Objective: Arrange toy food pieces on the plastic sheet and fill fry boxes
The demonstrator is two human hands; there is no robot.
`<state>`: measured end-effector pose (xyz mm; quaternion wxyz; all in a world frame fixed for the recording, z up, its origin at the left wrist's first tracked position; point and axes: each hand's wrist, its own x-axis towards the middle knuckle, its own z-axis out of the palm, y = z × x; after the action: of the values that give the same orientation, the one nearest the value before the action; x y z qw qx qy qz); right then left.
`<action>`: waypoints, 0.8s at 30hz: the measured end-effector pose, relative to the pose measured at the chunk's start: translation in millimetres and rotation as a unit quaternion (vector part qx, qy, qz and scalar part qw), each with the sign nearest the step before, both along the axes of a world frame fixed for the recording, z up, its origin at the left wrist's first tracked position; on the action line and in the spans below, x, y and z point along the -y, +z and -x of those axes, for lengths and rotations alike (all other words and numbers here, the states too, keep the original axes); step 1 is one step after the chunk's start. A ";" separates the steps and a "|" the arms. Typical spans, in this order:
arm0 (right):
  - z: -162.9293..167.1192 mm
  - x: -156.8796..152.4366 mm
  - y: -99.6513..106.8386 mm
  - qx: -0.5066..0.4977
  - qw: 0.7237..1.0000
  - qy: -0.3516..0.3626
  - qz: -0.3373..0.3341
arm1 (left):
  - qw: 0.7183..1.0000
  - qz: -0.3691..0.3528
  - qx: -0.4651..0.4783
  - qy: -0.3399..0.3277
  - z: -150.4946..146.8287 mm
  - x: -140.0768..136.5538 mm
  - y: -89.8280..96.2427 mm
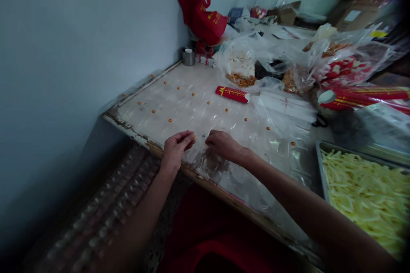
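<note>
My left hand (177,147) is closed in a pinch near the table's front edge, with a small orange burger-shaped piece (193,137) at its fingertips. To its right, my right hand (224,143) has its fingers curled together low over the clear plastic film (208,160). Whatever those fingers hold, if anything, is hidden. More small orange pieces (170,120) lie spaced in rows on the plastic-covered table (182,104) beyond both hands.
A metal tray (321,166) of pale yellow fry-shaped strips stands at right. Farther back lie a red carton (232,94), clear bags (240,62) of small pieces and a stack of white sheets (285,104). A metal cup (188,57) and a red bag (205,13) stand by the wall.
</note>
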<state>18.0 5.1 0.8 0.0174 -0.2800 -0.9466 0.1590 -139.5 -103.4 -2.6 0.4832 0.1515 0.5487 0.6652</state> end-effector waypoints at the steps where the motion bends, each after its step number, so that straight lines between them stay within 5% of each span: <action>1: 1.2 -1.3 0.5 0.010 1.000 -0.015 0.002 | 1.000 0.007 0.012 -0.004 -0.9 -2.0 -0.2; 6: 7.9 -17.7 -0.6 0.016 0.985 -0.168 0.031 | 0.997 -0.006 0.065 -0.039 -2.8 -11.0 -3.4; 11: -7.8 -24.9 11.8 -0.115 0.982 -0.119 0.096 | 0.995 -0.012 0.060 -0.081 -3.2 -18.7 -4.5; 16: -41.9 -14.9 38.4 -0.299 0.910 -0.071 0.277 | 0.981 -0.024 0.057 -0.186 -26.0 -38.3 5.1; 19: -67.6 -11.4 40.7 -0.325 0.862 -0.127 0.367 | 0.973 -0.024 0.053 -0.224 -50.5 -47.2 13.7; 24: -105.0 1.9 15.5 -0.242 0.875 -0.274 0.318 | 0.977 -0.050 -0.019 -0.205 -55.7 -54.8 20.9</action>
<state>123.1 3.2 16.3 0.1992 -0.4716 -0.6964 0.5029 -83.7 -48.6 18.3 0.5907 0.2970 0.4812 0.5756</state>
